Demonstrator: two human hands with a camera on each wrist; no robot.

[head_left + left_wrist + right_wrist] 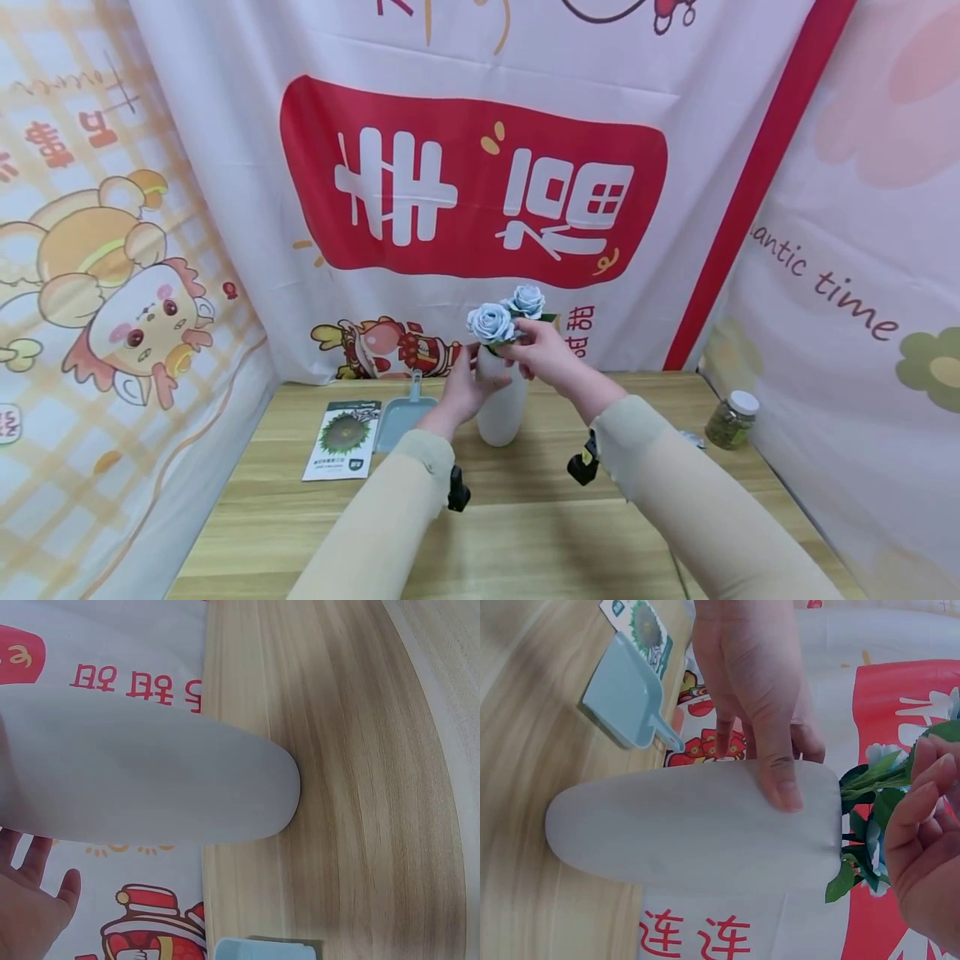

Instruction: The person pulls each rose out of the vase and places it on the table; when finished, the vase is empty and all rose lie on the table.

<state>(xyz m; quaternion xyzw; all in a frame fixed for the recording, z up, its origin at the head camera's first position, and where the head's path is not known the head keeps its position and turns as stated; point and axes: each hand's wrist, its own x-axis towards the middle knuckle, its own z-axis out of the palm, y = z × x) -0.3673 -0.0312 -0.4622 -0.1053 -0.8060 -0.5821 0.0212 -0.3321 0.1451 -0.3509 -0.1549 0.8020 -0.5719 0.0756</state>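
Note:
A tall white vase (pixel 499 417) stands upright on the table with pale blue roses (pixel 491 323) at its mouth. My left hand (pixel 468 387) holds the vase near its top; in the right wrist view its thumb (pixel 784 791) lies across the vase wall and the other fingers go behind. At the vase mouth, my right hand (pixel 547 358) pinches a rose by its green stem (pixel 877 782), just under the bloom. Green leaves (pixel 841 881) spread over the rim. The stems' lower ends are hidden inside the vase.
Left of the vase lie a light blue dustpan-like scoop (pixel 408 417) and a seed packet (pixel 342 440) with a sunflower picture. A lidded jar (pixel 731 421) stands near the table's right edge. Printed cloth (pixel 472 192) hangs behind the table.

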